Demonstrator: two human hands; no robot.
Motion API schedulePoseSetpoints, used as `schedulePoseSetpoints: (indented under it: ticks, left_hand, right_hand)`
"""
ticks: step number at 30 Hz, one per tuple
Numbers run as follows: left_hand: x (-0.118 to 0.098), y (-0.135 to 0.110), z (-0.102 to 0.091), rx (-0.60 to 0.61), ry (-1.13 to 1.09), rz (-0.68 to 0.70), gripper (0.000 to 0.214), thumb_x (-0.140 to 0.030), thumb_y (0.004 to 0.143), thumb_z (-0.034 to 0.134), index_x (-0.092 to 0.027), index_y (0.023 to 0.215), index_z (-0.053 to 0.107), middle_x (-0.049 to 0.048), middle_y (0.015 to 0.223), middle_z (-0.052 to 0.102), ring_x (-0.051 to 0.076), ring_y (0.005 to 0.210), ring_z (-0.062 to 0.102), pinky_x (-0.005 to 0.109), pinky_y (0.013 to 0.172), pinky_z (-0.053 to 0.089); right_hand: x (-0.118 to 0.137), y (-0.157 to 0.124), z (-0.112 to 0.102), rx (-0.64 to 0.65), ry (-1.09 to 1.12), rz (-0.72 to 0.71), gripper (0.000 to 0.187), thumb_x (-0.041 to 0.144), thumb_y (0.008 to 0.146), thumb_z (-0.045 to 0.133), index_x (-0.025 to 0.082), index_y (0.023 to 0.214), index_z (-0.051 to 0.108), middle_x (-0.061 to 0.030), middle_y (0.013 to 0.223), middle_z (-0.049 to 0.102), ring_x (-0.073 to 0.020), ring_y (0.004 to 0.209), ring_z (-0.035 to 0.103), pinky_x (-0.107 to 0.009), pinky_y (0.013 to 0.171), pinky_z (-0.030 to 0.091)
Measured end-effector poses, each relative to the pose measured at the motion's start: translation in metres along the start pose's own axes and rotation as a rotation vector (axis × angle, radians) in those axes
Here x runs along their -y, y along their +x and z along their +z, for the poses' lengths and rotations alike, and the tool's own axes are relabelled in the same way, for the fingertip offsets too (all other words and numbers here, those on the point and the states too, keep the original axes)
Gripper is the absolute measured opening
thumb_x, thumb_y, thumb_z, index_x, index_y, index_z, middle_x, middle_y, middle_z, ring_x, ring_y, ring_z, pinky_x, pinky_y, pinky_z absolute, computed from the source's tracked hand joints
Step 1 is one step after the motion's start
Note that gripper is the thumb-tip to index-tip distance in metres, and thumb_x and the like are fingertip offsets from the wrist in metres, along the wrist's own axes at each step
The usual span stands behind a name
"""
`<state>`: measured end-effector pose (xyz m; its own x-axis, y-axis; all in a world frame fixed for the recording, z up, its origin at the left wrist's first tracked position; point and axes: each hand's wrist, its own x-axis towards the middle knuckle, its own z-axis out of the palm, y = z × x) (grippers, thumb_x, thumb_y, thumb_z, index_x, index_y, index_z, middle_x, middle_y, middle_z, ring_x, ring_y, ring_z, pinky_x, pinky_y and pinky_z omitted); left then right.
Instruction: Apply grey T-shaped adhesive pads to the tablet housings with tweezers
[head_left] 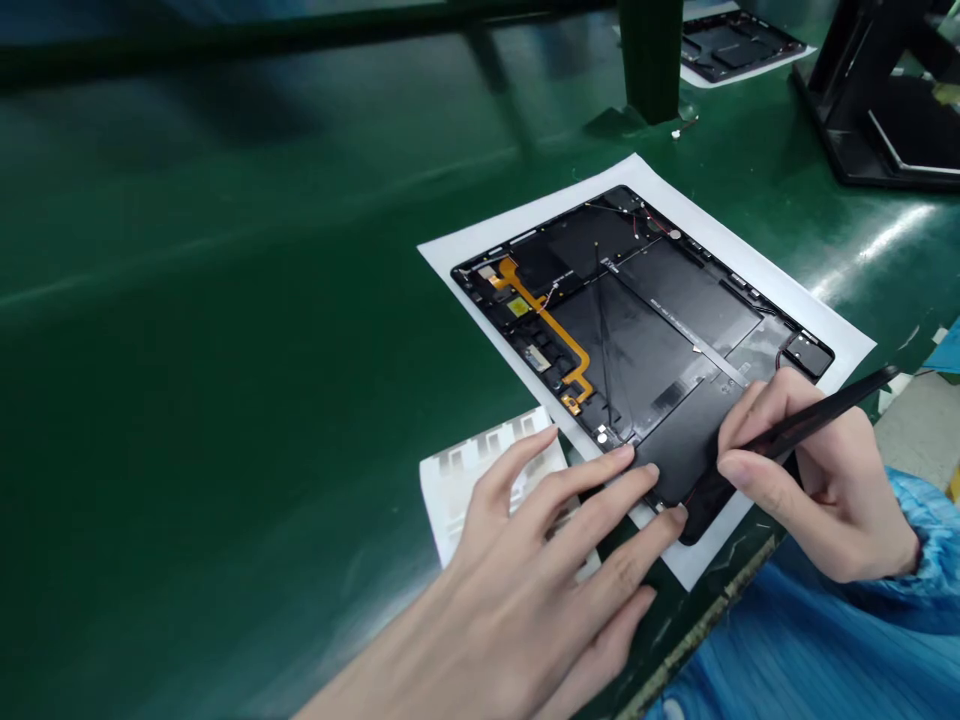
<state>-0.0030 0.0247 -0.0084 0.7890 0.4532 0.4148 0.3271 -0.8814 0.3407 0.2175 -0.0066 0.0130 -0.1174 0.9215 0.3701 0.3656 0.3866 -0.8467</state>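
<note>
while the left hand lies spread wide, its fingertips pressing the near edge of an opened tablet, the right hand pinches a slim black pen-shaped tool between thumb and fingers (its tip is lost behind them), close against the tablet's black panel. the tablet sits on a white paper sheet just ahead of both hands, with an orange flex cable beyond the left fingers. a white plastic insert lies just past the left hand on the green workbench, and a blue sleeve covers the right wrist.
</note>
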Motion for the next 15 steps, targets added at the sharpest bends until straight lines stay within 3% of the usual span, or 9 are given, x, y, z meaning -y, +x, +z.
schedulePoseSetpoints:
  ticks: [8, 11, 15]
  left_hand:
    - [-0.0008, 0.0020, -0.0008, -0.015, 0.022, 0.003, 0.029, -0.025, 0.098, 0.038, -0.023, 0.112, 0.063, 0.0044, 0.111, 0.063, 0.021, 0.117, 0.051, 0.040, 0.116, 0.019]
    - [0.0010, 0.0025, -0.0045, 0.072, 0.052, 0.076, 0.029, -0.020, 0.095, 0.042, -0.020, 0.118, 0.060, 0.0064, 0.115, 0.060, 0.022, 0.119, 0.048, 0.041, 0.117, 0.016]
    - [0.0009, 0.0019, -0.0054, 0.059, 0.049, 0.073, 0.028, -0.018, 0.096, 0.039, -0.020, 0.115, 0.060, 0.0069, 0.112, 0.059, 0.022, 0.120, 0.046, 0.042, 0.117, 0.015]
  right_hand:
    - [0.0024, 0.0020, 0.0039, 0.039, -0.032, -0.008, 0.008, 0.016, 0.090, 0.053, 0.015, 0.082, 0.050, -0.0049, 0.072, 0.058, -0.0139, 0.062, 0.056, -0.026, 0.056, 0.046]
    - [0.0029, 0.0020, 0.0049, 0.032, -0.066, -0.025, 0.007, 0.015, 0.090, 0.051, 0.014, 0.083, 0.050, -0.0049, 0.073, 0.058, -0.0141, 0.064, 0.057, -0.027, 0.058, 0.047]
    - [-0.0012, 0.0022, -0.0032, -0.040, -0.164, -0.027, 0.008, 0.013, 0.089, 0.052, 0.016, 0.082, 0.049, -0.0029, 0.073, 0.056, -0.0135, 0.064, 0.055, -0.027, 0.058, 0.045]
